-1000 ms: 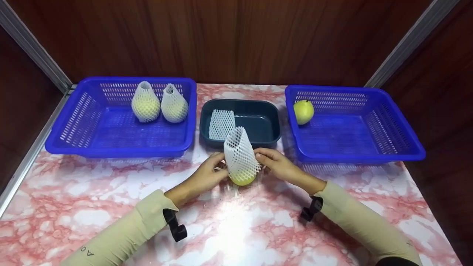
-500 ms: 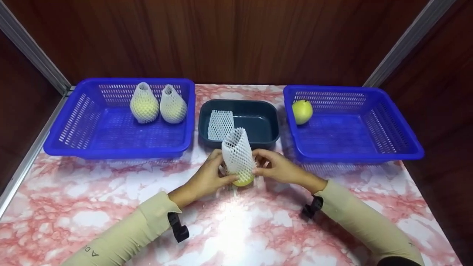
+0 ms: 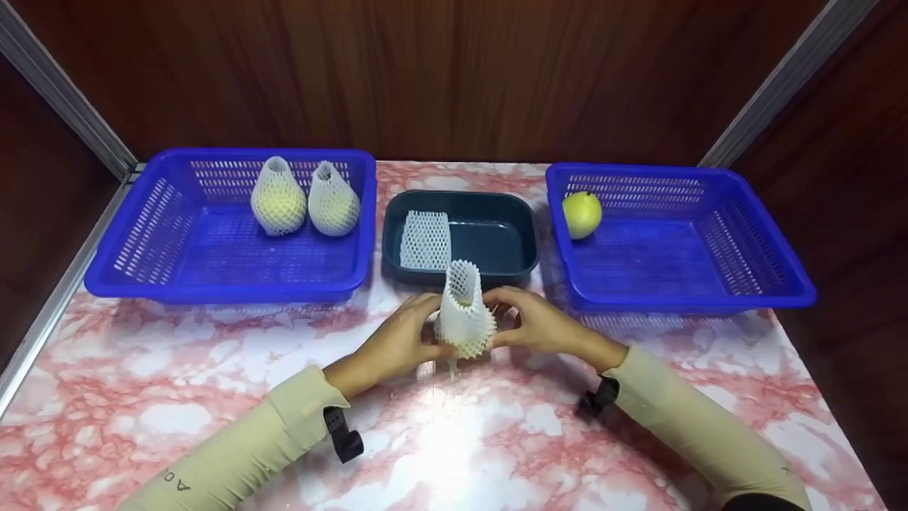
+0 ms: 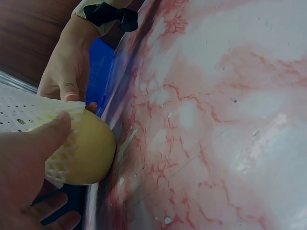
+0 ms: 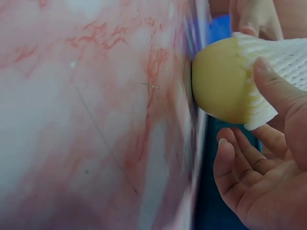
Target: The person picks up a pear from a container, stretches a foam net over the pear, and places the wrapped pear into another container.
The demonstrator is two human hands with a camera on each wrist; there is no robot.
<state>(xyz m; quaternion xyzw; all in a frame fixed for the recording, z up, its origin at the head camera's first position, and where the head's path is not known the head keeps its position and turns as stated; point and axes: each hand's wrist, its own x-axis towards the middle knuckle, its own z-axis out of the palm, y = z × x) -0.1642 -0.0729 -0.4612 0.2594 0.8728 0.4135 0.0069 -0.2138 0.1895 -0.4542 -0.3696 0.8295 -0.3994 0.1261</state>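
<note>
A yellow pear stands on the table inside a white foam net sleeve. In both wrist views the fruit's smooth lower part shows below the net's edge. My left hand pinches the net's lower edge from the left, thumb in front. From the right, my right hand pinches the net between thumb and forefinger; its other fingers are curled loosely beside the fruit. The sleeve's top stands up as an open tube, tilted slightly.
Behind the hands, a dark teal tub holds a flat foam net. A blue basket at left contains two netted pears. One bare pear sits in the right blue basket.
The foam net has come down lower over the pear, and its top has dropped and turned more upright. Both hands have shifted their grip around the net's lower edge.
</note>
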